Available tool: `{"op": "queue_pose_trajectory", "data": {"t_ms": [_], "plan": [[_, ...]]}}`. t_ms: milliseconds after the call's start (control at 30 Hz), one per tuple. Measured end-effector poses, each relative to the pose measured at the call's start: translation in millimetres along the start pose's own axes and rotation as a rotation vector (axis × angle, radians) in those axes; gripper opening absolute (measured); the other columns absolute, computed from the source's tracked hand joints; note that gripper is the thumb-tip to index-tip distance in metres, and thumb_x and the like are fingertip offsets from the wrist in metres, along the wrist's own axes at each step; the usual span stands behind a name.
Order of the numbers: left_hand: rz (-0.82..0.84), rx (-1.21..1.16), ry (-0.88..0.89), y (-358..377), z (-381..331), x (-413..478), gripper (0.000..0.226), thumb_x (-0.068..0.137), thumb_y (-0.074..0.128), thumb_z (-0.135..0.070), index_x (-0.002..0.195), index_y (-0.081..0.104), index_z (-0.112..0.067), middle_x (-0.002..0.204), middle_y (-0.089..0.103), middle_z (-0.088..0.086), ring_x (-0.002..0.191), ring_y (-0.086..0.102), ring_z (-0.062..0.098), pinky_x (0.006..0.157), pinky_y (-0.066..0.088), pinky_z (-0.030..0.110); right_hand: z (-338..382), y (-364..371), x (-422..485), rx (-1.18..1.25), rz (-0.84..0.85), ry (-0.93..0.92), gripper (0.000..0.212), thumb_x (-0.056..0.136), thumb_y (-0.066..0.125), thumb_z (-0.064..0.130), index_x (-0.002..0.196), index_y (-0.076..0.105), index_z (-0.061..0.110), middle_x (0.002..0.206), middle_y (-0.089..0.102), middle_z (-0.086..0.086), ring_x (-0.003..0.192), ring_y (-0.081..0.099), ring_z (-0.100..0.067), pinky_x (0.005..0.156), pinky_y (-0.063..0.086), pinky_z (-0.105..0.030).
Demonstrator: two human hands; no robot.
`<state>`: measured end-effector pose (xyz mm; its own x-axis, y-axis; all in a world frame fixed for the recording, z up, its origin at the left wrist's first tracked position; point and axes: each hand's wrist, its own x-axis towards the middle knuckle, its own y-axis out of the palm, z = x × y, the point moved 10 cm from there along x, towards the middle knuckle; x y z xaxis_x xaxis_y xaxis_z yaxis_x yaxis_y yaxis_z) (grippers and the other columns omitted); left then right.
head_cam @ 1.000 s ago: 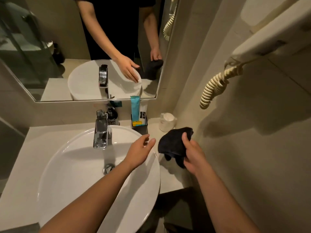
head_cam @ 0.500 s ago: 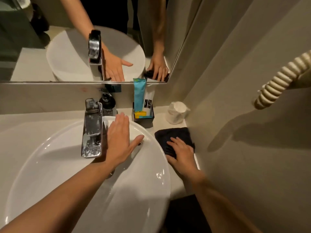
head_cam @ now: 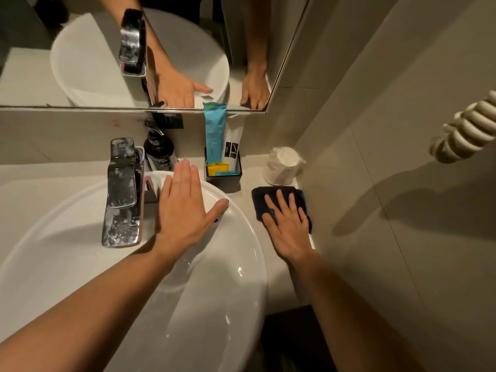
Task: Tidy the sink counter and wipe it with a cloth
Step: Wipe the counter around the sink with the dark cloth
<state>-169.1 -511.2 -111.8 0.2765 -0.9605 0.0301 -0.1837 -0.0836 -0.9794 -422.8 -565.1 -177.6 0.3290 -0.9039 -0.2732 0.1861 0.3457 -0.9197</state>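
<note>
dim warm light, glare spots on the sink (head_cam: 236, 275), soft shadows on the wall (head_cam: 402, 210), wide-angle bending at edges.

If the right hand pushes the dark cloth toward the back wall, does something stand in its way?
Yes. The right hand presses the dark cloth flat on the counter. Directly behind the cloth stands a white wrapped cup, and back-left of it a black organizer box holding packets. The basin borders the left.

Right hand (head_cam: 288, 224) now flat on the dark cloth (head_cam: 279, 202), pressing it onto the counter (head_cam: 249, 210) by the right wall; a second ago cloth was held bunched above. Left hand (head_cam: 185, 210) moved onto the basin's (head_cam: 241, 264) back rim.
</note>
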Motion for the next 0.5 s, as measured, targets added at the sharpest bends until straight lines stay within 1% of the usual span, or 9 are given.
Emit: {"op": "queue_pose_trajectory", "data": {"t_ms": [167,300,500], "plan": [[0.006,0.061,0.007,0,-1,-1,0.104,0.093,0.018,-0.082,0.161,0.019,-0.003,0.169,0.019,0.018,0.158,0.013,0.031,0.128,0.014,0.049,-3,0,-5,0.108,0.014,0.050,0.052,0.106,0.008,0.052,0.158,0.013,0.049,0.170,-0.002,0.017,0.156,-0.014,-0.011,0.126,-0.006,-0.039],[0.005,0.074,0.017,0,-3,-2,0.103,0.094,0.018,-0.081,0.160,0.019,-0.002,0.169,0.020,0.019,0.158,0.014,0.032,0.127,0.015,0.050,-9,4,-23,0.141,0.031,0.067,0.051,0.107,0.008,0.050,0.158,0.012,0.049,0.170,-0.003,0.017,0.155,-0.015,-0.010,0.127,-0.007,-0.039],[0.000,0.087,0.024,-1,-2,-3,0.103,0.094,0.017,-0.081,0.159,0.020,-0.001,0.168,0.022,0.021,0.157,0.017,0.034,0.126,0.018,0.053,-16,12,-52,0.155,0.032,0.074,0.051,0.107,0.006,0.054,0.158,0.010,0.050,0.169,-0.005,0.017,0.155,-0.017,-0.008,0.127,-0.007,-0.039]]}}
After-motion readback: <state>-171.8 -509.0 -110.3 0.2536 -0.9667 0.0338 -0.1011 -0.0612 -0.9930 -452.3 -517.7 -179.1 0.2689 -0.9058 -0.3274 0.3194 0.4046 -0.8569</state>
